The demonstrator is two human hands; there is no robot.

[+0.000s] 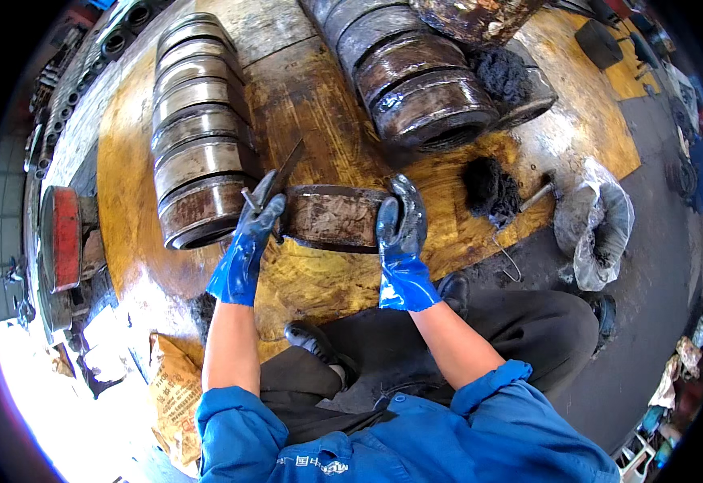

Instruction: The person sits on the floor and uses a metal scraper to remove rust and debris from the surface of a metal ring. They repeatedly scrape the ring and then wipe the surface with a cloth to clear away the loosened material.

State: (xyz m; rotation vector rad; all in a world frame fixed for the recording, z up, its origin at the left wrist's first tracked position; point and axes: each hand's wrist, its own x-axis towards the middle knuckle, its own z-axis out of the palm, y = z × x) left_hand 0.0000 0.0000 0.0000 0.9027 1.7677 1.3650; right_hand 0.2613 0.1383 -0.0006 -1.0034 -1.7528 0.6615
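A short, wide metal ring [333, 217], brown with grease, stands on its edge between my hands, its outer face smeared with thick residue. My right hand [402, 229], in a blue rubber glove darkened with grease, grips the ring's right end, thumb toward me. At the left end, my gloved left hand [248, 241] is closed around a flat, pointed metal blade [290, 165] that sticks up past the fingers; its grip end is hidden. A thin metal pin [249, 198] also shows at these fingers. Whether this hand also presses the ring I cannot tell.
A row of cleaner metal rings [198, 121] lies at left; darker, oily rings [424, 88] lie at the back. Black fibre wads [492, 189] and a plastic bag [597, 225] are at right. A red-sided round object [63, 240] stands far left. The wooden board [311, 290] is oily.
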